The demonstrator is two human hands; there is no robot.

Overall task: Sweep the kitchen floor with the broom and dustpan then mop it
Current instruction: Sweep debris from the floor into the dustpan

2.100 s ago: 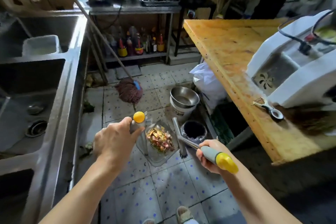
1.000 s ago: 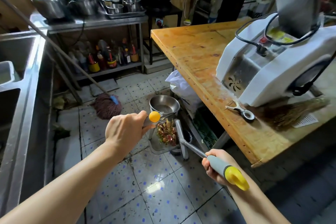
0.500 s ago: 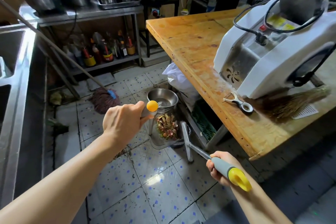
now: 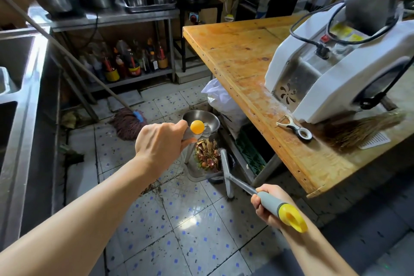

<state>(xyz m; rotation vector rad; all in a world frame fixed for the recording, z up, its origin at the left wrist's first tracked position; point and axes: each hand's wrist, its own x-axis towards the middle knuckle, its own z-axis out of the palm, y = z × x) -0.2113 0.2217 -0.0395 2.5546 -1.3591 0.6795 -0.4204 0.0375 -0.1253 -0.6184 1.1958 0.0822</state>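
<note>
The left hand [image 4: 160,149] grips the dustpan [image 4: 205,163] handle, the right hand [image 4: 265,206] grips the broom [image 4: 226,175], over a dirty tiled floor [image 4: 190,219] beside the wooden table [image 4: 251,69].

The left hand [image 4: 161,148] covers most of the dustpan [image 4: 201,168] handle, so only its yellow cap shows, and its fingers lie out of sight behind the knuckles. The dustpan's near wall is clear and hard to make out; the scraps [image 4: 207,152] in it are too small to name. The broom [image 4: 226,175] head is seen end on, its bristles mostly hidden. The right hand [image 4: 266,204] hides part of the grey grip. The mop [image 4: 127,123] handle runs off the left edge. The sink [image 4: 20,101] is cut by that edge, the machine [image 4: 336,78] by the right one. Bottle [image 4: 134,67] labels on the shelf cannot be read.
</note>
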